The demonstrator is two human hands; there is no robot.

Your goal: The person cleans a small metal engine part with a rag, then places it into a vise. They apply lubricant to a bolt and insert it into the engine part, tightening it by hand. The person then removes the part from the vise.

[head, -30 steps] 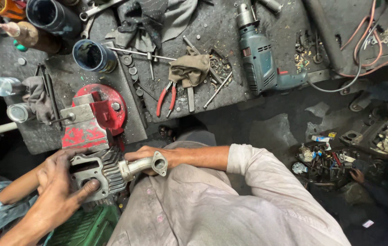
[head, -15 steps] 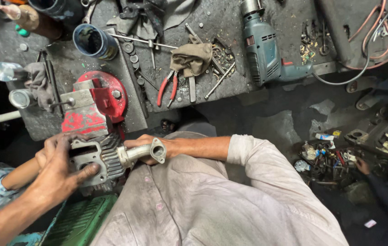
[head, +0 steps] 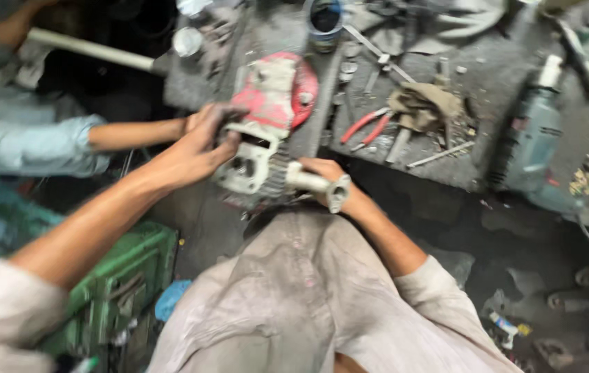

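A grey finned engine cylinder [head: 253, 166] with a short pipe stub [head: 319, 185] sits just below a red bench vise [head: 277, 90]. My left hand [head: 194, 155] reaches in from the lower left and grips the cylinder's left side. Around the stub's base, my right hand [head: 329, 173] is closed. A co-worker's hand [head: 201, 119], on an arm in a light blue sleeve [head: 32, 145], touches the cylinder's upper left corner. The picture is motion-blurred.
On the dirty grey bench [head: 495, 76] lie red-handled pliers [head: 370, 124], a brown rag [head: 422, 107], an electric drill [head: 536, 138], a blue can [head: 323, 21] and loose metal parts. A green crate [head: 128, 276] stands at lower left. A white pipe [head: 87, 48] juts out at upper left.
The view has swung left, so the bench and vise now sit further right. The cylinder has come up closer under the vise. Both my hands keep their hold.
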